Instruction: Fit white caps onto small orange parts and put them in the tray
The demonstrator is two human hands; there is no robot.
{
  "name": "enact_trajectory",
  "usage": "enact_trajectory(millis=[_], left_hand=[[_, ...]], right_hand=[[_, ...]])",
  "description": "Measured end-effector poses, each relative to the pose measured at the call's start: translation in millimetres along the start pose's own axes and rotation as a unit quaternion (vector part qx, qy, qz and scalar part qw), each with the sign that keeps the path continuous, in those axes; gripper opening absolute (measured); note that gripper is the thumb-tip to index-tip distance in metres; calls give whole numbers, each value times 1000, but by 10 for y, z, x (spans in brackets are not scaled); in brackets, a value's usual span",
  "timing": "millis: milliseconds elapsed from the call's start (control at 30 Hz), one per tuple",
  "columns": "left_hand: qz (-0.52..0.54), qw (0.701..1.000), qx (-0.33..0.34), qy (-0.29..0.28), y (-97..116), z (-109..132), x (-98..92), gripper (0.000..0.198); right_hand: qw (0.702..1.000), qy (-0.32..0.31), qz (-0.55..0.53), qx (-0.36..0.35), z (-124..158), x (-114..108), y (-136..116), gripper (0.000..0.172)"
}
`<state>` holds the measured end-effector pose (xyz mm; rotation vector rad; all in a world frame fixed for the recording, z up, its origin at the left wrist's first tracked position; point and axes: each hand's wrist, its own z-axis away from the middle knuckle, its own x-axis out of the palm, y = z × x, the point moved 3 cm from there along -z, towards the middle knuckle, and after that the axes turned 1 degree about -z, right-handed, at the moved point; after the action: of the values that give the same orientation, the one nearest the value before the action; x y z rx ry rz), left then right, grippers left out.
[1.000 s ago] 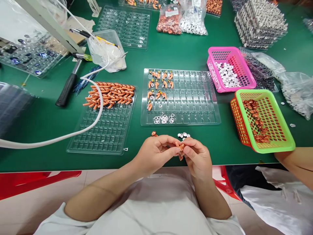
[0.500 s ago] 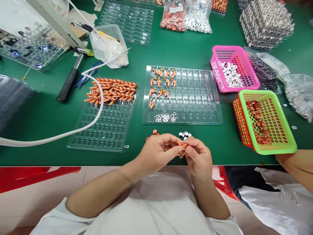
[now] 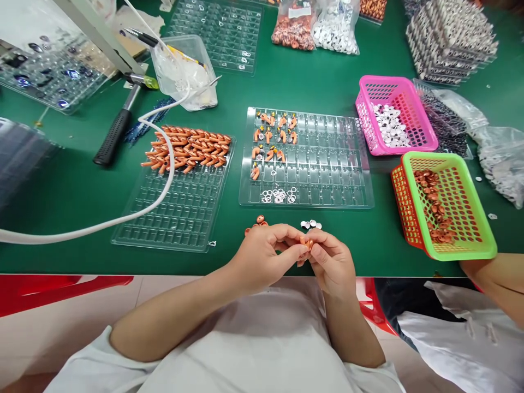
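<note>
Orange part (image 3: 305, 242) pinched in L hand (image 3: 262, 257) & R hand (image 3: 333, 266) fingers, white discs (image 3: 311, 224) beyond, clear tray (image 3: 327, 180) behind

No writing can be read; the white label (image 3: 295, 11) on the bag (image 3: 291, 33) at top centre is too blurred.

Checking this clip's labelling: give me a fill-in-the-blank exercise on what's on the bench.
1. The left hand and right hand together pinch a small part coloured ____.
2. The white pieces lie in the ____ basket.
3. The hammer has a ____ handle.
Missing words: orange; pink; black.
</note>
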<state>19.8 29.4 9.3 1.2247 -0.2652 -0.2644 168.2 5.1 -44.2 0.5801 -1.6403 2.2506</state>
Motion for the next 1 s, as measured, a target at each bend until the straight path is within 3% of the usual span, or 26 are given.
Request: enact_trajectory(millis=[167, 333, 600, 1000], left_hand=[[-23, 1000, 19, 3, 2, -4, -10, 11], [1, 1000, -6, 5, -11, 2, -4, 12], [62, 998, -32, 11, -62, -9, 19, 14], [125, 992, -27, -4, -66, -40, 30, 6]], right_hand=[[999, -28, 25, -14, -11, 1, -13, 13], [997, -38, 41, -47, -2, -13, -10, 14], [993, -15, 48, -107, 14, -3, 9, 13], [995, -11, 43, -85, 9, 6, -7, 10]])
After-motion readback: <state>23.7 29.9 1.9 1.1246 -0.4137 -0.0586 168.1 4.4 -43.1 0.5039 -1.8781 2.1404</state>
